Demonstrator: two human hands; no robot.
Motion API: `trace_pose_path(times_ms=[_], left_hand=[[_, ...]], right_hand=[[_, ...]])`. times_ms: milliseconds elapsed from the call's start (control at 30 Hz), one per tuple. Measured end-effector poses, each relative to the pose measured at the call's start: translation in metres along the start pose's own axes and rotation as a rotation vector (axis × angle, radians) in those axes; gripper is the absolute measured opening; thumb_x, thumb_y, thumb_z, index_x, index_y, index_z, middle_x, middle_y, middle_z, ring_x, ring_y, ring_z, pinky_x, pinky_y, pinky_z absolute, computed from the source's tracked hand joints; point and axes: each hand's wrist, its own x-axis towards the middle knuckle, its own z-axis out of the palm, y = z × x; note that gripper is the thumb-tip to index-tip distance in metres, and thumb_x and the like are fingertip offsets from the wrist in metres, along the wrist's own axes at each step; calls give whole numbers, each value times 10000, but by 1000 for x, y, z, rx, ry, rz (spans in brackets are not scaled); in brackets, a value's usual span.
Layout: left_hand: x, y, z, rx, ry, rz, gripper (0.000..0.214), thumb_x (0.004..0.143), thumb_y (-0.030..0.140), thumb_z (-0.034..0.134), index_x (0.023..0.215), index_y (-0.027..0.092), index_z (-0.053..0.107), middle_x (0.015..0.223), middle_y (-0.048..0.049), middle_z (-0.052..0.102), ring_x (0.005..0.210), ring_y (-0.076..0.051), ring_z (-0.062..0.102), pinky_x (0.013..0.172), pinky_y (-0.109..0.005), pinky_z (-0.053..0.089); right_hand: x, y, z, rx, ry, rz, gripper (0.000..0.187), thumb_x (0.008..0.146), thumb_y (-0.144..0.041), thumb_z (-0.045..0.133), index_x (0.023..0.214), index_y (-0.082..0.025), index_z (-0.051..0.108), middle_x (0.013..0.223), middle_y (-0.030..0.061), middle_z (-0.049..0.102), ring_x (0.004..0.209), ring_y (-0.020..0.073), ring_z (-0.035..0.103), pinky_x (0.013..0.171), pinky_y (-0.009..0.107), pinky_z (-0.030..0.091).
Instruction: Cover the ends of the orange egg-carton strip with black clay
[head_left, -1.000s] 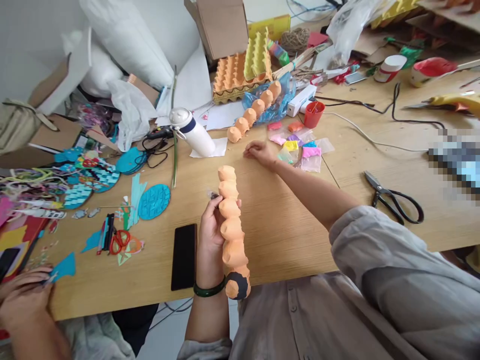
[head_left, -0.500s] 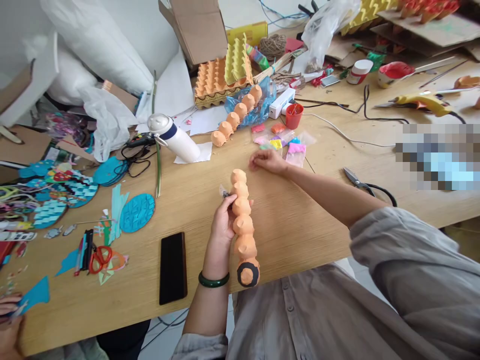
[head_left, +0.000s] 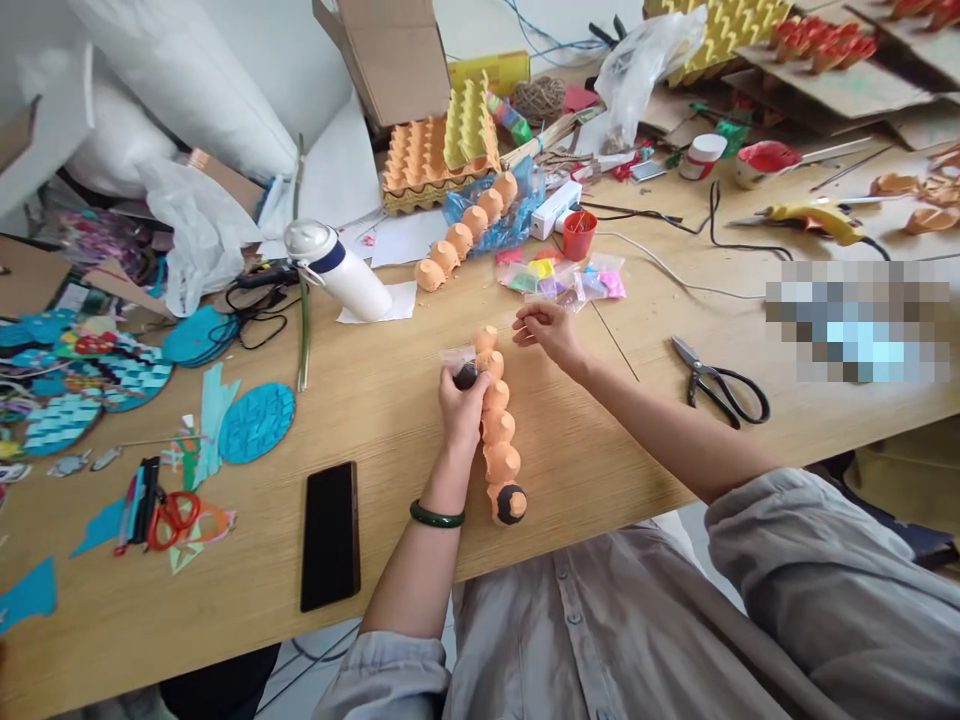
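Directions were read from the centre of the orange six-knobbed strip of moulded pulp (head_left: 497,427), with 12 o'clock toward the far side of the wooden table (head_left: 600,440). The strip ran lengthwise from 12 to 6 o'clock, knobs facing up; a black ring surrounded the knob at its 6 o'clock end. Whether its underside touched the table could not be told.

The left hand (head_left: 460,402), at 10 o'clock, was closed around a black lump in a clear plastic wrapper (head_left: 466,376) and touched the strip's side—any grip beneath the strip was hidden. The right hand (head_left: 546,333), at 1 o'clock, was partly open, fingers loosely bent, with nothing visible in its hold.

Small clear bags of brightly coloured material (head_left: 543,268) lay beyond the right hand at 1 o'clock. A second orange knobbed strip (head_left: 460,238) lay at 12, black-handled metal scissors (head_left: 699,371) at 3, and a black rectangular phone (head_left: 330,535) at 8.
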Motion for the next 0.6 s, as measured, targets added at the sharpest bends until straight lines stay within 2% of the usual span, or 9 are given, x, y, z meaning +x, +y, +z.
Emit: trace_pose_path(times_ms=[67,100,167,200,267,300,367,467,600], left_hand=[[3,-3,-4,81,46,59,402,616,286,868,944,226,643,1009,-30,712,977,-211,692,969,-365,526],[4,-5,-6,119,67,89,398,630,286,864,954,231,640,1022,-39,718,987,-220,696,972,-371,530],[6,-9,-11,152,89,120,391,656,283,856,972,244,628,1047,-54,734,1014,-237,709,982,-385,541],[7,-11,-14,146,93,120,391,658,274,856,970,249,621,1049,-57,740,1029,-243,714,990,-389,544],[9,-14,-19,140,97,113,400,647,261,863,955,253,608,1036,-56,745,1043,-252,721,998,-393,548],[10,-16,-21,147,96,111,404,643,261,866,949,254,602,1030,-55,744,1043,-254,722,998,-395,549],[12,-18,-23,164,96,110,402,647,273,865,944,255,594,1020,-51,741,1031,-254,721,991,-397,552],[11,-16,-22,154,109,134,388,669,304,852,944,250,584,994,-46,725,999,-238,719,979,-384,552],[6,-5,-20,60,186,216,390,697,316,852,934,242,552,964,-19,681,923,-187,697,918,-327,551]], right_hand=[[6,-7,-22,-87,71,-59,130,840,-75,624,823,-199,658,794,17,711,768,177,716,894,400,623],[11,-11,-35,-153,126,-104,157,830,-57,627,818,-204,680,851,33,722,906,205,715,1018,429,573],[23,-16,-63,-467,356,-263,173,852,-69,620,834,-221,701,1023,70,743,1153,265,658,1161,487,468],[29,-17,-74,-555,441,-290,193,857,-54,602,835,-222,696,1140,90,742,1274,285,598,1208,502,416],[40,-14,-89,-625,534,-197,213,852,-27,579,790,-207,674,1293,135,705,1415,309,494,1249,518,358],[43,-11,-91,-655,527,-148,205,843,-27,589,779,-203,672,1323,149,692,1435,322,479,1259,542,339],[48,-3,-85,-687,469,-120,195,811,-24,608,762,-200,678,1311,153,701,1398,335,529,1252,573,353],[49,8,-60,-693,412,-162,197,780,-38,607,740,-212,692,1262,119,737,1352,322,581,1244,563,380],[44,6,-32,-690,386,-193,198,792,-62,591,776,-208,725,1339,123,715,1426,327,525,1267,573,344]])
